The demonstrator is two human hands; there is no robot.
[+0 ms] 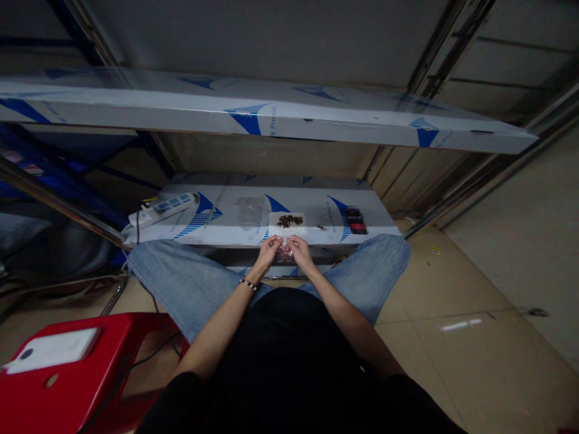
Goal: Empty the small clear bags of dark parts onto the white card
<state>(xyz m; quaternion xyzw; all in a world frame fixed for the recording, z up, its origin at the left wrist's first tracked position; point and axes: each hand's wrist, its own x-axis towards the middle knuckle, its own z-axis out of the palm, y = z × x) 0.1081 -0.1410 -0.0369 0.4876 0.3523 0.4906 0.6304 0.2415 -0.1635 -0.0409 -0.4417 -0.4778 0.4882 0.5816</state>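
Observation:
My left hand and my right hand come together just in front of the low shelf's front edge. Between them is a small clear plastic bag, pinched by the fingers of both hands. Just beyond, a white sheet lies on the shelf with a pile of small dark brown pieces on it. Their kind is too small to make out. To the right of the sheet lies a small brownish item. Left of the sheet rests a flat clear plastic bag or film.
A white power strip lies at the shelf's left end. A blurred dark and red item is at the right. An upper shelf overhangs the low shelf. On my left, a red stool bears a white device.

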